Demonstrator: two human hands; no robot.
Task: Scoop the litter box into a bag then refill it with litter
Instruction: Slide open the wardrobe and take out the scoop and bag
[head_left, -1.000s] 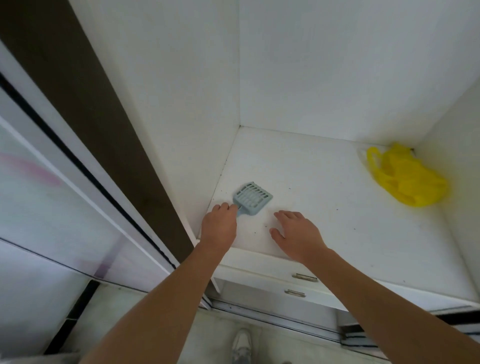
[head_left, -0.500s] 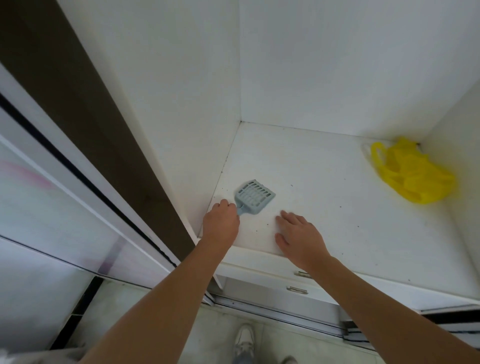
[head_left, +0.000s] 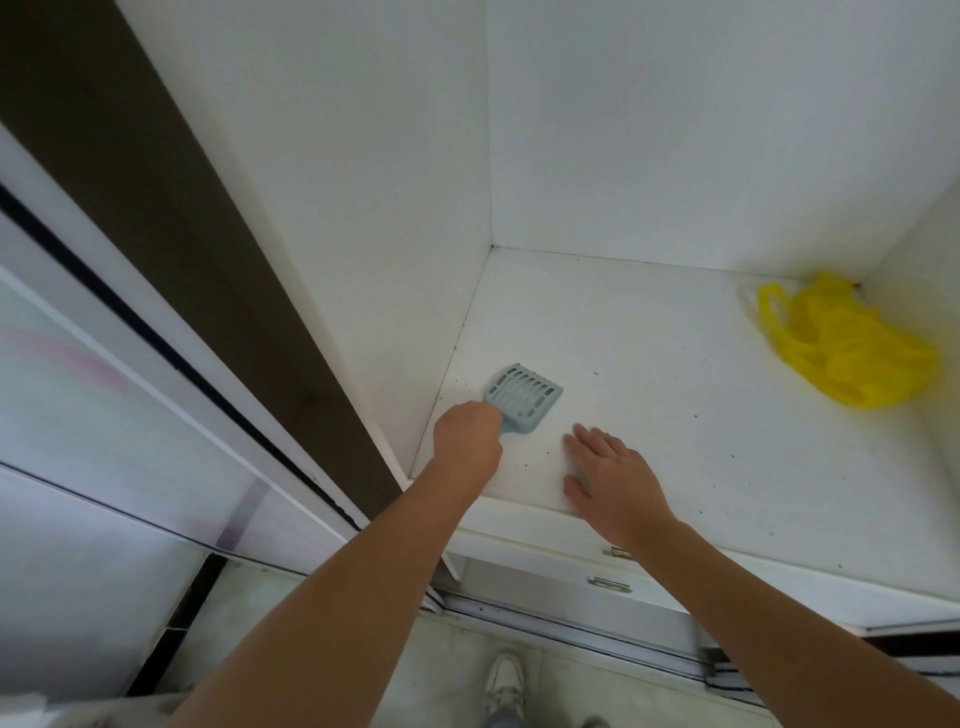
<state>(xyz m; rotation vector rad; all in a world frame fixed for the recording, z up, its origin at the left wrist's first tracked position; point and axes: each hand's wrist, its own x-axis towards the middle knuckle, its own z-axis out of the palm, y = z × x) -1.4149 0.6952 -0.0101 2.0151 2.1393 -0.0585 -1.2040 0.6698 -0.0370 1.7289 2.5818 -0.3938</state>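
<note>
Sliding-door panels (head_left: 156, 395) run along the left edge, beside a white shelf (head_left: 675, 415) speckled with dark grains. Near the shelf's front left corner the left hand (head_left: 466, 441) has its fingers curled tight around the handle of a pale blue slotted litter scoop (head_left: 524, 397), whose head lies flat on the shelf. Just right of it the right hand (head_left: 613, 480) rests palm down, fingers spread, holding nothing. Well apart, in the far right corner, sits a crumpled yellow plastic bag (head_left: 841, 353).
</note>
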